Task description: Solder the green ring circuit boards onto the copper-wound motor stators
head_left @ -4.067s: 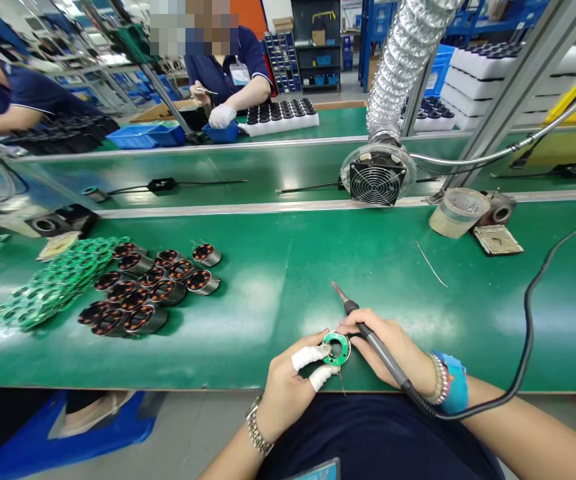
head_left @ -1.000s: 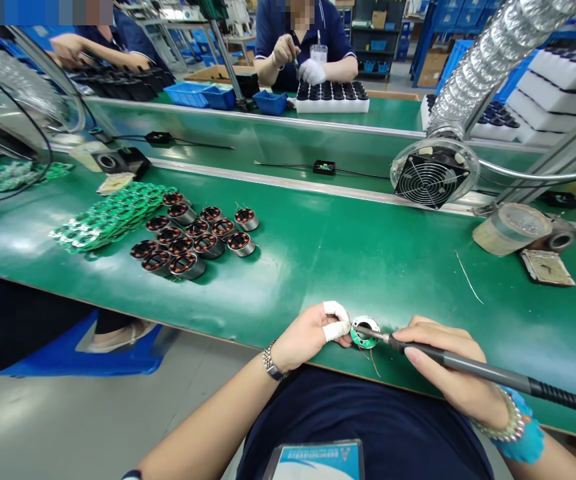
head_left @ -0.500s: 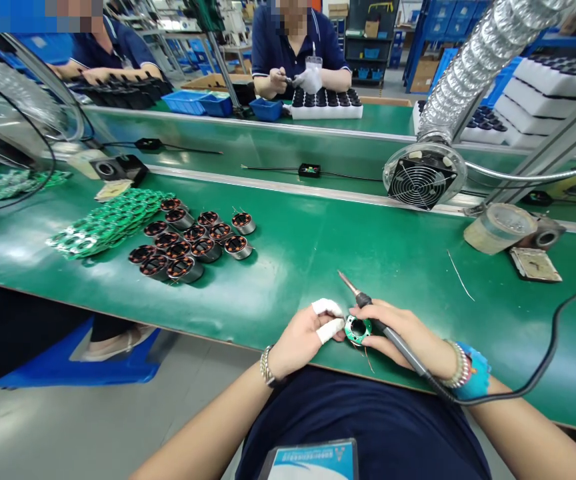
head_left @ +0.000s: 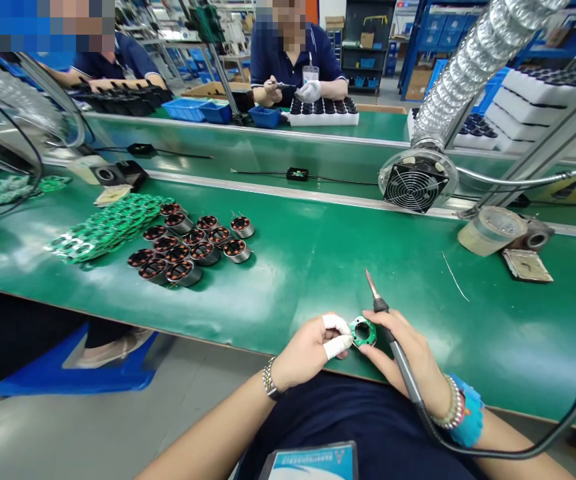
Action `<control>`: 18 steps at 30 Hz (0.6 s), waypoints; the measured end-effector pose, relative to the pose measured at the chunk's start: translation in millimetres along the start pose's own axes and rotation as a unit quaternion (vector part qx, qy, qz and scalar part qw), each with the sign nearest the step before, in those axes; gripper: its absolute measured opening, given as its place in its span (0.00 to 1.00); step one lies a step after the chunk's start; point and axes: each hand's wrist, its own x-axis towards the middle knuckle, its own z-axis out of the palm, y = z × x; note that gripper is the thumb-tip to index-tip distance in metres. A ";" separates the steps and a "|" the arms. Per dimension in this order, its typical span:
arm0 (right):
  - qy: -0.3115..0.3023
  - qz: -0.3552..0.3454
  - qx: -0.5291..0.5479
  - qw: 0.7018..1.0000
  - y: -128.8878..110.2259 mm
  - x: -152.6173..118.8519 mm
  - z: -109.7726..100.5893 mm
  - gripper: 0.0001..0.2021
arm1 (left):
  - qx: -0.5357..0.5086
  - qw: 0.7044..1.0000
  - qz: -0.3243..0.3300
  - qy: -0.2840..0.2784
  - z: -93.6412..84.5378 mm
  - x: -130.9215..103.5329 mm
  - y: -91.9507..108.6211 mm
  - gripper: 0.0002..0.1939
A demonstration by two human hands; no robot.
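Observation:
A ring-shaped green circuit board [head_left: 369, 339] is held just above the near edge of the green table, between both hands. My left hand [head_left: 313, 350], with white covers on thumb and forefinger, pinches at the board's left edge. Whether a fine wire is also in that pinch, I cannot tell. In my right hand [head_left: 413, 353] lies a soldering iron [head_left: 402, 363], its bare tip pointing up and away from the board. The right thumb and a fingertip touch the board's right side. What sits beneath the board is mostly hidden.
Copper-wound motor stators [head_left: 183, 272] stand in a group at left, beside stacked green ring boards [head_left: 111, 227]. A fan with a foil duct [head_left: 415, 187], a round tub [head_left: 491, 230], an iron stand [head_left: 538, 235] and a solder wire [head_left: 454, 277] are at right. Co-workers [head_left: 298, 57] sit opposite.
The soldering iron has swung more upright, its tip shifting right. Both hands and the board have moved slightly right and lower in view, and the board's face has turned. The wire ends below it no longer show.

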 end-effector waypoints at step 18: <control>-0.010 -0.003 0.037 0.999 -12.2 19.7 12.1 0.14 | -0.108 0.991 -0.058 0.059 1.2 0.1 0.9 0.10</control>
